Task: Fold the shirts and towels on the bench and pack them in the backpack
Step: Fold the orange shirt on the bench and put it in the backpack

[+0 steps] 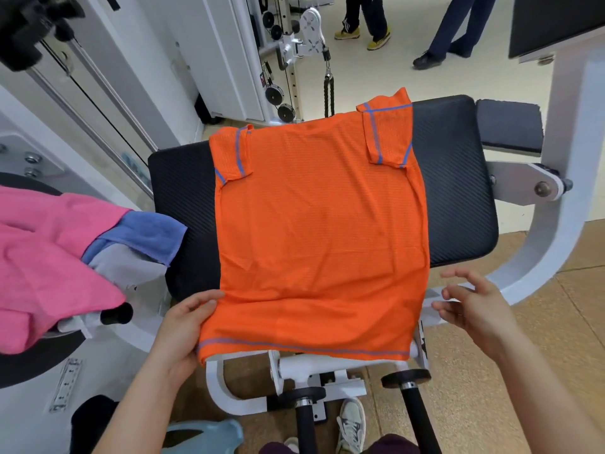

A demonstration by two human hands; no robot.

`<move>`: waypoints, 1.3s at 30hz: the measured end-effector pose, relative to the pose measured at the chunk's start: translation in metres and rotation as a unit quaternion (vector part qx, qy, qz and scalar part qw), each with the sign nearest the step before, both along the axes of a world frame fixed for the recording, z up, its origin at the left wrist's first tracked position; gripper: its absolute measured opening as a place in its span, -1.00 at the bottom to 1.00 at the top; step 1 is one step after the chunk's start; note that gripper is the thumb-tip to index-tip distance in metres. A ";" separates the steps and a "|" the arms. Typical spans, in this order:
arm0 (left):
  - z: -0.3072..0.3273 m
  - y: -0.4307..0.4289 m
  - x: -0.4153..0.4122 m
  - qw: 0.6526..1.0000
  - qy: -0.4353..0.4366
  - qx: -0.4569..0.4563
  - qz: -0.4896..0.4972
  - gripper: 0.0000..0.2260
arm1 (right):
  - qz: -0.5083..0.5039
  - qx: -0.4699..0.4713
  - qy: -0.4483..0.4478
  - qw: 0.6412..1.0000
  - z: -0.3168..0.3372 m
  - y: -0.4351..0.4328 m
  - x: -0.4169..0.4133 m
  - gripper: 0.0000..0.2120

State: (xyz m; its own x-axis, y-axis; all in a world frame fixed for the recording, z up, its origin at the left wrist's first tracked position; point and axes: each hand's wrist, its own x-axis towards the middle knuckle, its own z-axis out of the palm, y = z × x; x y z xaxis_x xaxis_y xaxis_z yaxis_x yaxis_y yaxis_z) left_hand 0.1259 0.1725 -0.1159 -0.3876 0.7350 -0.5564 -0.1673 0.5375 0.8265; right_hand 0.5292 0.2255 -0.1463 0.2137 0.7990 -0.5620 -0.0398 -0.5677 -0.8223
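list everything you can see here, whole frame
orange shirt: one, orange with blue trim, flat on the bench, sleeves folded in, hem over the near edge
bench pad: one, black, centre
small pad: one, black, far right
pink cloth: one, pink, heaped at left
blue towel: one, blue, in that heap, touching the bench
grey cloth: one, pale grey, under the blue towel
machine frame: white, right and below
foam rollers: two, black, bottom
bystanders' legs: two pairs, dark trousers, top
light blue item: one, bottom left, unclear
left hand: grips the shirt's near left edge
right hand: open, beside the shirt's right edge, apart
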 end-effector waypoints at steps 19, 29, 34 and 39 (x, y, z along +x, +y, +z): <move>0.019 -0.004 0.020 0.979 -0.175 0.097 0.028 -0.75 | -0.029 0.067 -0.230 0.970 -0.075 -0.036 -0.063 -0.89; 0.045 0.005 -0.007 0.964 0.193 0.124 -0.132 -0.48 | 0.000 0.035 0.034 0.999 0.023 -0.025 -0.008 -0.88; 0.057 0.019 -0.005 0.910 0.357 0.137 -0.160 -0.63 | -0.070 0.065 0.216 0.972 0.065 -0.013 0.001 -0.87; 0.074 0.032 -0.009 0.936 0.265 0.187 -0.139 -0.82 | -0.121 0.130 0.355 0.918 0.088 0.010 0.006 -0.89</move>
